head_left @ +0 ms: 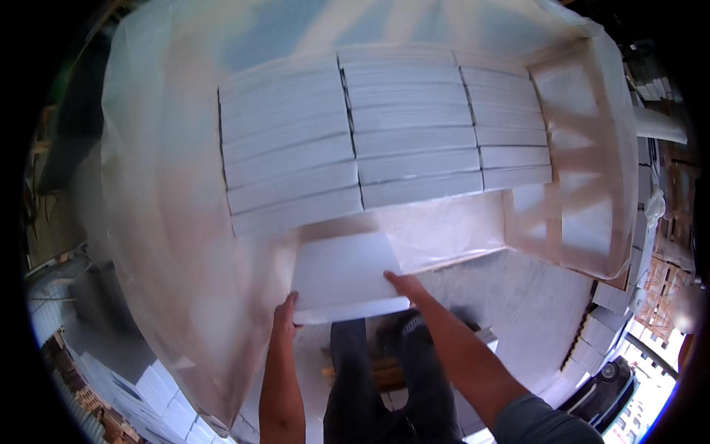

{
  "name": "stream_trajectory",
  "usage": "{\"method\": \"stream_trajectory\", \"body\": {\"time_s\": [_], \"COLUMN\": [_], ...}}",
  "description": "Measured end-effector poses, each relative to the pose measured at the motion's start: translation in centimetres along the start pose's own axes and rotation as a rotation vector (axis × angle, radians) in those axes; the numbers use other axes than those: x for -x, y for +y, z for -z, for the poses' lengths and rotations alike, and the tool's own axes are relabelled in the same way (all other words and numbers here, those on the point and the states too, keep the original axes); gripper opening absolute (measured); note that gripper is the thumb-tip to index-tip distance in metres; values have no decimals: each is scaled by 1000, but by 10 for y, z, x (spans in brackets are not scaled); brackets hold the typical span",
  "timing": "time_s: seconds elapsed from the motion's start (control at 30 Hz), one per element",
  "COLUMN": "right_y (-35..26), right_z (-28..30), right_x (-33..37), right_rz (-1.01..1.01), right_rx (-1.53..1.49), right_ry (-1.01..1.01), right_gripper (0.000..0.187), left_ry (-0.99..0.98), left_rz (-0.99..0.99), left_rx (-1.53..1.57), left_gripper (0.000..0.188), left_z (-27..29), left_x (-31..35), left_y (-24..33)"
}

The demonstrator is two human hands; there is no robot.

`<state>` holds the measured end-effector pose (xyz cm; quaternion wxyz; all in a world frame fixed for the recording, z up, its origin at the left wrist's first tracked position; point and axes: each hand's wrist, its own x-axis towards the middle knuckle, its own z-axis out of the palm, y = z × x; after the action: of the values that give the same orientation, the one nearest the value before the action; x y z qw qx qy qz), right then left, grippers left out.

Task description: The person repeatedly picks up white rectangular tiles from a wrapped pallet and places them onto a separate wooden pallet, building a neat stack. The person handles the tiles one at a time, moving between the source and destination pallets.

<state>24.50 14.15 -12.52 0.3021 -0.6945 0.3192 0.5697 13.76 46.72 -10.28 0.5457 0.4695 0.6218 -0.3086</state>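
A flat white box (pixel 345 270) is held level in front of me, gripped at its two sides. My left hand (pixel 285 309) is closed on its left near edge, the thumb on top. On the right near corner my right hand (pixel 401 285) grips it with the thumb also on top; the fingers of both hands are mostly hidden beneath. Just beyond the held box, rows of similar white boxes (pixel 414 133) stand stacked in three columns. They sit inside a large wooden crate lined with clear plastic film (pixel 159 185).
Slatted crate wall (pixel 584 163) rises on the right of the stacks. Loose film hangs down at the left. Bare lined crate bottom (pixel 451 229) shows before the stacks. Behind my legs lies a wooden pallet (pixel 388 374). More white boxes (pixel 166 399) stand at lower left; a dark car (pixel 599 388) is at lower right.
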Motion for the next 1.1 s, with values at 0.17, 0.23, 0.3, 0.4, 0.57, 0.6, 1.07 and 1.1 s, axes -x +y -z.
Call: {"method": "stream_trajectory", "body": {"time_s": [0.17,0.23,0.3,0.4,0.57,0.6,1.07,1.1], "right_y": [-4,13,11,9,16,9,-110,-110], "right_z": [-1,3,7,-3,-4,-8,-31,-29], "right_x": [11,-1,6,-1,0,7,-8,-12], "right_rz": [-41,-93,-79,-89,33,56,101,119], "right_rx": [-88,-304,-475,-656,-760,-746,-649,-656], "right_ry": [-79,-164,-270,-334,-284,-264,-204,-212], "right_gripper": [73,70,67,60,56,56,58,58], "left_ry": [-143,-65,23,126,180,162,161,169], "left_rz": [57,-10,-61,-73,-41,-49,-161,-153], "left_rx": [768,916,1008,1024,951,970,1003,998], "left_gripper": [57,55,53,52,53,53,52,52], "left_z": [-34,-64,-71,-74,-77,-69,-16,-19], "left_x": [33,27,18,10,55,57,5,4], "left_y": [-49,-46,-40,-36,10,11,69,71]}}
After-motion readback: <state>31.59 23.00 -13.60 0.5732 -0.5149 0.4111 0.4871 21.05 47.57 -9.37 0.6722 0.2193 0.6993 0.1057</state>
